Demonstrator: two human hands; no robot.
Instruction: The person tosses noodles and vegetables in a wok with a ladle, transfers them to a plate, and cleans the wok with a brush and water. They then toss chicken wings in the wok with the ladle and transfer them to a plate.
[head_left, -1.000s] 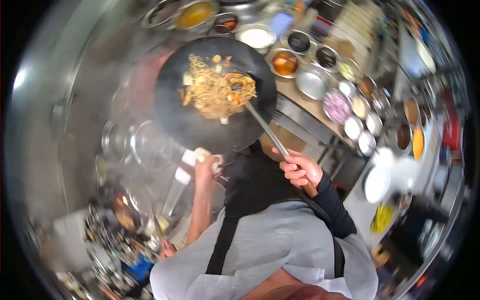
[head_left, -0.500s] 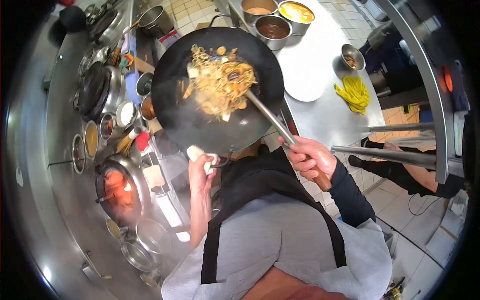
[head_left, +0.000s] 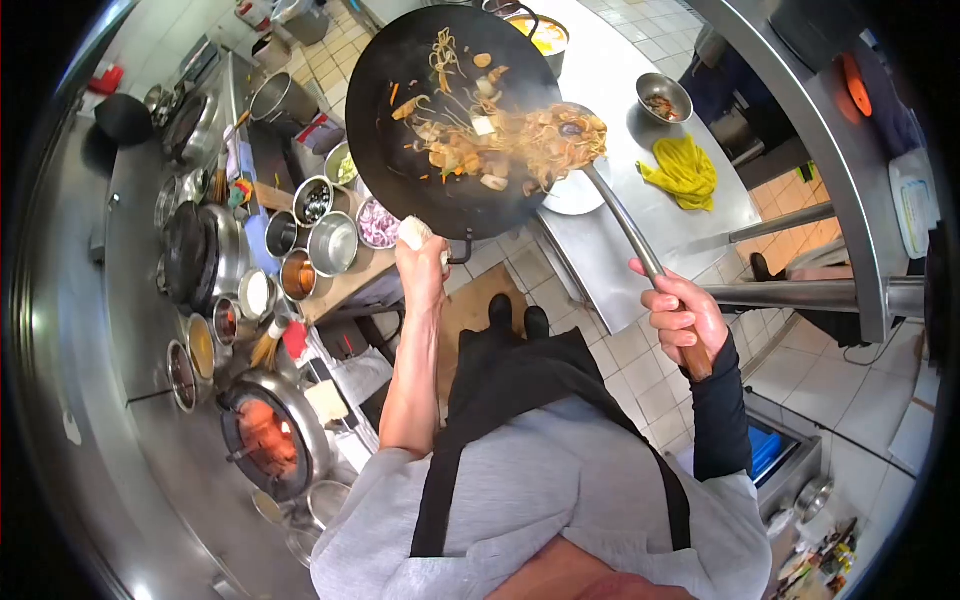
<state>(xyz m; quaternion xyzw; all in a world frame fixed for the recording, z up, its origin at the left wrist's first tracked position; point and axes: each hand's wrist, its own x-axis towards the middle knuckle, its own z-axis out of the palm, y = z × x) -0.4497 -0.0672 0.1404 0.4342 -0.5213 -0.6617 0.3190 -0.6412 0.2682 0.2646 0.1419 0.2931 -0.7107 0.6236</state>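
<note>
My left hand grips the side handle of a large black wok through a folded white cloth. The wok is tilted over the table's edge, with stir-fried noodles, tofu and vegetable pieces inside. My right hand is wrapped round the wooden grip of a long metal ladle. A steaming heap of noodles covers the ladle's head at the wok's right rim. Beneath that heap lies a white plate, partly hidden by the food and the wok.
The steel table holds a yellow cloth, a small metal bowl and a pot of orange-yellow liquid. At left, a burner glows beside several ingredient containers, including chopped purple onion. A person's leg shows behind the right-hand rail.
The wok has moved away from me and rightward, over the table's edge. My right hand has shifted right, and the ladle now carries noodles to the wok's rim above the plate.
</note>
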